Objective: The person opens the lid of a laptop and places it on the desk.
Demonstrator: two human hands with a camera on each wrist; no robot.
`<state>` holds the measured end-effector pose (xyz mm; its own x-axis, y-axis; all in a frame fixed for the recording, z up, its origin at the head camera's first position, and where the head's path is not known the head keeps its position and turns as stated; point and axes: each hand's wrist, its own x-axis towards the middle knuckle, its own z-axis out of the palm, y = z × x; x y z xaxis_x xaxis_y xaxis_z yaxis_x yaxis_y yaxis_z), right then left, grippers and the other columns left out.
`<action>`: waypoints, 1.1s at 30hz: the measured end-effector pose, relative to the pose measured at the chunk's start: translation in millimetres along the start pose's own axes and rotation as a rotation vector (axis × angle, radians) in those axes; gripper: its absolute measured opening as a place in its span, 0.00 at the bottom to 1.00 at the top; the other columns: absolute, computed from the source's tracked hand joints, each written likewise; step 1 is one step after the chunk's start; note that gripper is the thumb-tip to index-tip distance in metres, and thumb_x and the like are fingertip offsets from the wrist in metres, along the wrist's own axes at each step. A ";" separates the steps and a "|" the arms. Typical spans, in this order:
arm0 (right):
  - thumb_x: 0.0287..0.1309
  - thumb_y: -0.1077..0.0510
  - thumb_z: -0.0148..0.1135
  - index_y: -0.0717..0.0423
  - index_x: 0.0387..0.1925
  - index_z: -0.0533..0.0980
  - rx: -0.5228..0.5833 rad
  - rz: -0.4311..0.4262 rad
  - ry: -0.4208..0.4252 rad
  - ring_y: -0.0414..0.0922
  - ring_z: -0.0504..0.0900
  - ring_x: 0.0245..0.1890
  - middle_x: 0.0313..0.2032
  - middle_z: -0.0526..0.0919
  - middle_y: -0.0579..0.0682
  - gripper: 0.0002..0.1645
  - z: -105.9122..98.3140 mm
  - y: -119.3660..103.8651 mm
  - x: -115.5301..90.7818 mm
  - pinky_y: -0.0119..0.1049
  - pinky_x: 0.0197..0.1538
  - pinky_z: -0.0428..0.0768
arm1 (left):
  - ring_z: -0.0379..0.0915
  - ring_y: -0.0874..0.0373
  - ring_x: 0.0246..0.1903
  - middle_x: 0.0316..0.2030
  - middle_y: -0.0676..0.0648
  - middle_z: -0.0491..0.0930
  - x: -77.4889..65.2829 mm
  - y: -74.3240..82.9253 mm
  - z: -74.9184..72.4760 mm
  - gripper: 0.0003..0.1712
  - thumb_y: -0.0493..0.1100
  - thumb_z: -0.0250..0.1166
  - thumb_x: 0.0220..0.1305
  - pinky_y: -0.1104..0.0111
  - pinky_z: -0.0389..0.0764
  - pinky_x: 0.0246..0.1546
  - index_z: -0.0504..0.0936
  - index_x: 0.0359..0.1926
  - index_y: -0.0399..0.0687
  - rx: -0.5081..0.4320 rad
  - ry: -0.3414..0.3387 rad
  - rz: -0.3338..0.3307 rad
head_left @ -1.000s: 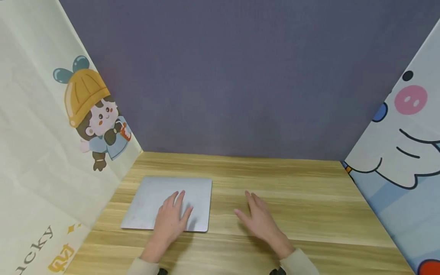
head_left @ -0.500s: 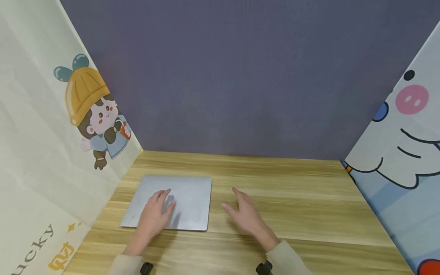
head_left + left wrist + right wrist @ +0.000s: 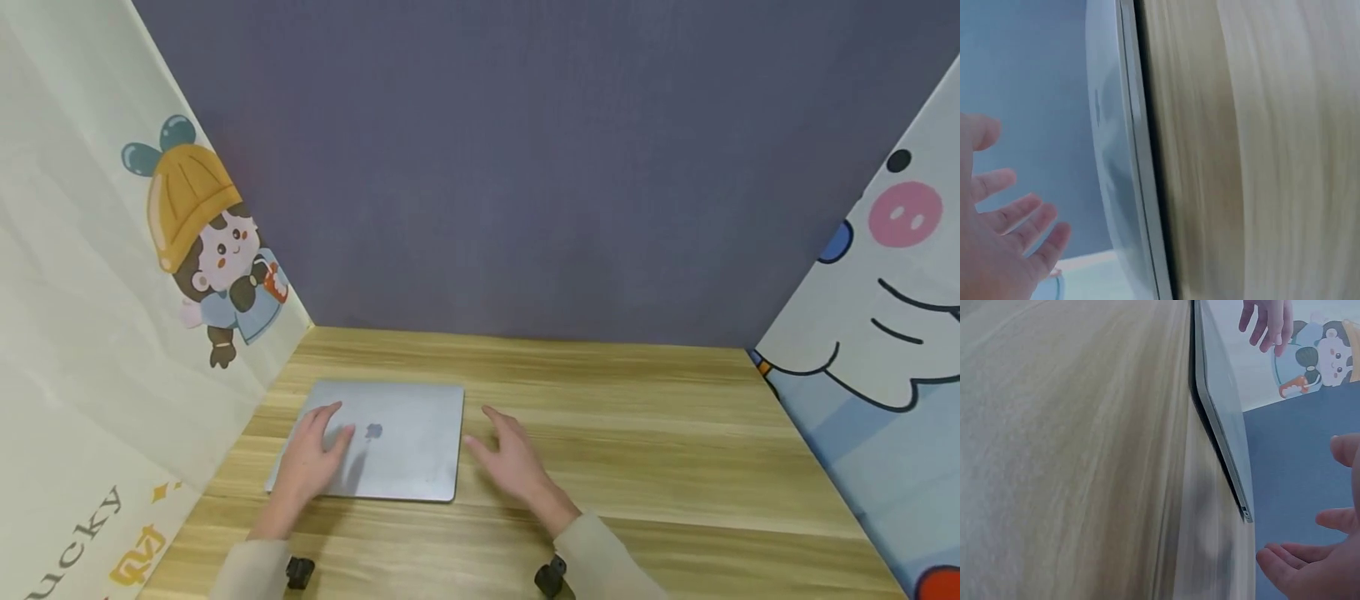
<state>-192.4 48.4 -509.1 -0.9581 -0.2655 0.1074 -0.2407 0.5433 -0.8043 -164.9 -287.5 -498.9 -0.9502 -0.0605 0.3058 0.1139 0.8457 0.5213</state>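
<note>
A closed silver laptop (image 3: 408, 454) with a dark logo on its lid lies flat on the left part of the wooden table. Above the lid's left side hovers my left hand (image 3: 306, 454), fingers relaxed and spread, holding nothing. The left wrist view shows that hand (image 3: 1010, 231) apart from the laptop (image 3: 1138, 144), whose front edge looks shut tight. Just off the laptop's right edge is my right hand (image 3: 513, 462), loosely spread with nothing in it. From the right wrist, the laptop's side edge (image 3: 1222, 425) with small ports is visible near the right hand (image 3: 1316, 562).
The wood-grain table (image 3: 637, 433) extends to the right of the laptop. A dark grey panel (image 3: 525, 167) stands behind it. White printed side panels flank the table, with a cartoon child (image 3: 217, 242) at left and a pink-snouted figure (image 3: 903, 217) at right.
Both hands have moved leftward, the left from the lid's middle to its left side, the right closer to the laptop's right edge. The laptop has stayed in place, its logo now uncovered.
</note>
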 end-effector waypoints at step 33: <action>0.64 0.45 0.66 0.62 0.72 0.65 0.135 0.099 -0.042 0.63 0.73 0.65 0.66 0.72 0.67 0.43 46.0 -15.8 29.5 0.58 0.65 0.74 | 0.47 0.25 0.70 0.71 0.22 0.52 8.9 -66.2 -22.8 0.45 0.63 0.52 0.76 0.33 0.52 0.69 0.56 0.75 0.31 -0.062 -0.247 -0.287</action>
<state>-209.8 -4.7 -520.1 -0.9680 -0.2508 0.0015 -0.1198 0.4570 -0.8813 -174.2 -356.0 -512.5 -0.9865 -0.1538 -0.0567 -0.1563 0.7789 0.6073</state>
